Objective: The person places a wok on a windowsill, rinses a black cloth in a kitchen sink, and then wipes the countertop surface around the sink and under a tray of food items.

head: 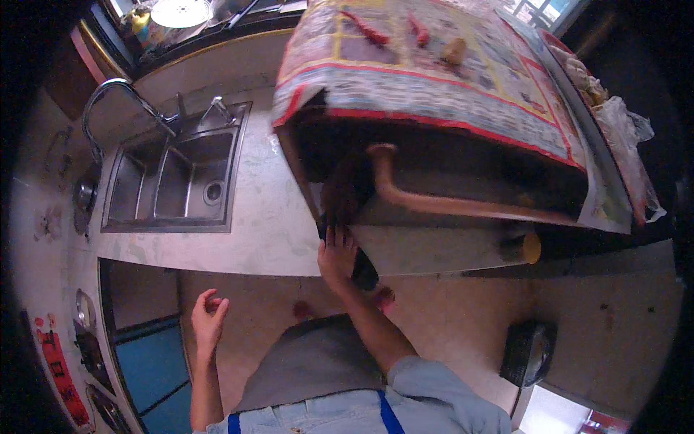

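My right hand (337,257) is at the front edge of the pale countertop (260,190). Its fingers lie over a long dark object (365,271), whose rounded end sticks out beside my wrist. What the object is cannot be made out, and its far part merges with the shadow under a raised shelf (434,92) covered with a printed sheet. My left hand (209,320) hangs in the air before the counter, fingers loosely curled, holding nothing. A curved copper-coloured bar (434,203) runs beneath the shelf, right of my right hand.
A double-bowl steel sink (173,179) with a tall faucet (116,84) is set in the counter at left. Red chili peppers (368,30) and a brownish lump (454,51) lie on the shelf. A clear plastic bag (623,130) hangs at right. A dark basket (528,352) stands lower right.
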The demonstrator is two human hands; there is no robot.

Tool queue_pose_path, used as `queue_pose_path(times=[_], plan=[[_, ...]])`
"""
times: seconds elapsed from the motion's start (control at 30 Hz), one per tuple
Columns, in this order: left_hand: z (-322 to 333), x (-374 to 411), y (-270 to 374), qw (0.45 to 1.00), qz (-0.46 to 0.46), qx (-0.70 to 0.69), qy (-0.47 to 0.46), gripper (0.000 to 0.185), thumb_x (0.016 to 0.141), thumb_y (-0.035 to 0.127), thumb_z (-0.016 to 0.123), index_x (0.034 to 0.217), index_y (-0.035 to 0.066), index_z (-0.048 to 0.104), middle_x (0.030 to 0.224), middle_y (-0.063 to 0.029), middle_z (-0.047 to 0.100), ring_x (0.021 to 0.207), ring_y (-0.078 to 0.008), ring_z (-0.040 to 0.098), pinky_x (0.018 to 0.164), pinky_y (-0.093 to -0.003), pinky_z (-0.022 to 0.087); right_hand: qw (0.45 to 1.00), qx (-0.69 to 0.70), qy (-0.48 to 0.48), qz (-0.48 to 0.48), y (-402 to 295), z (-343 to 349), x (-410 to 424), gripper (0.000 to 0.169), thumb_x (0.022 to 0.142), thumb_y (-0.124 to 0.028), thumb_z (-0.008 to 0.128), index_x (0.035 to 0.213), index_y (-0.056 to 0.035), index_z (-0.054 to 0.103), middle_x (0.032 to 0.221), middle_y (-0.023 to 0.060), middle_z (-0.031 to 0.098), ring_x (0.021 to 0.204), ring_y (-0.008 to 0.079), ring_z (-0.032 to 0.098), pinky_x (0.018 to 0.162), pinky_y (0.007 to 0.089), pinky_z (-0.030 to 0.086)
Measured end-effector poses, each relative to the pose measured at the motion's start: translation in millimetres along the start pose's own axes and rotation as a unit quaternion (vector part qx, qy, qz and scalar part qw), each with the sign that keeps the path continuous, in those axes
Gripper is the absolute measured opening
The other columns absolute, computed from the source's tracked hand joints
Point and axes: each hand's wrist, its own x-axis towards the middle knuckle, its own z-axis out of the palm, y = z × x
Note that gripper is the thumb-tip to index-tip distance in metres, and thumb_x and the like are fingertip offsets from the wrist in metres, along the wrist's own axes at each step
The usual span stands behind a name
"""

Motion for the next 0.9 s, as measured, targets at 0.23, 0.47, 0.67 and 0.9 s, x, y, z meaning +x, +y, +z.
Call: queue_pose_path(times=[0.23,0.47,0.67,0.9], plan=[[-46,12,-25,0.998,-0.046,-0.003,-0.045,0.034,0.077,0.019,0.066,0.105,0.003,0.056,0.082,-0.0037,0.060,0.077,-0.0112,0.055,0.070,-0.0243,0.045,0.997,-0.040,0.005,-0.061,7,-2,-3,0.047,0.076,-0.024,0.058,0.118,-0.0071,0.049,0.117,0.0118,0.049,0.103,0.0296,0.048,0.091,0.0447,0.037],[-97,-10,-90,0.995,-0.090,-0.003,0.047,0.036,0.076,0.019,0.067,0.105,0.001,0.056,0.080,-0.0040,0.060,0.074,-0.0092,0.054,0.067,-0.0225,0.044,0.972,-0.194,0.107,0.079,193,-29,-11,0.040,0.084,-0.026,0.047,0.117,-0.0024,0.048,0.120,0.0136,0.049,0.111,0.0289,0.044,0.096,0.0409,0.034],[-133,-48,-154,0.968,-0.223,-0.004,0.112,0.036,0.076,0.019,0.068,0.102,0.000,0.056,0.079,-0.0038,0.060,0.070,-0.0089,0.054,0.064,-0.0215,0.044,0.979,-0.079,0.163,0.090,199,-54,10,0.045,0.083,-0.027,0.047,0.118,0.0012,0.048,0.123,0.0201,0.047,0.114,0.0309,0.043,0.099,0.0405,0.032],[-140,-8,-162,0.978,-0.193,-0.050,0.065,0.035,0.080,0.021,0.064,0.107,0.000,0.054,0.078,-0.0034,0.059,0.069,-0.0099,0.055,0.061,-0.0224,0.044,0.954,-0.267,0.041,0.132,131,2,4,0.043,0.084,-0.026,0.046,0.117,0.0010,0.049,0.126,0.0186,0.045,0.118,0.0312,0.040,0.101,0.0386,0.028]])
